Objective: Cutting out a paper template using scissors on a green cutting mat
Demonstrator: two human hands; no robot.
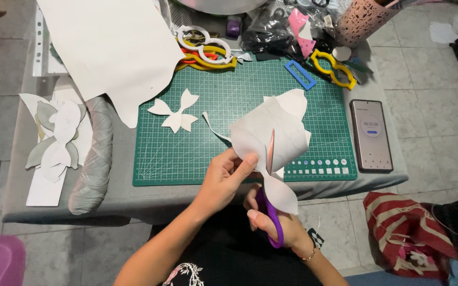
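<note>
Head view, looking down at a grey desk (pixel 38 204) over a tiled floor. In the lower centre of the frame, the left hand (pixel 225 177) pinches the lower edge of a white sheet (pixel 263 135) between thumb and fingers, holding it curled above the desk edge. Just below and right of it, the right hand (pixel 271 222) is closed around the purple handles of a pair of scissors (pixel 272 212); the blades point upward and enter the sheet near its middle. A narrow cut strip trails from the sheet's left side.

Behind the hands lies a green cutting mat (pixel 229 100) with a printed grid. On the mat's left part rests a white bow-shaped cutout (pixel 176 112). At its upper edge sit stacked white, yellow and red templates (pixel 205 50), a blue rectangular frame (pixel 299 74) and a yellow template (pixel 334 69). A smartphone (pixel 371 135) with a lit screen lies just right of the mat. A large white sheet (pixel 107 47) covers the upper left, with further pale cutouts (pixel 56 137) at the left edge and a grey roll (pixel 95 159) beside them. A pink perforated cup (pixel 364 18) stands at upper right.
</note>
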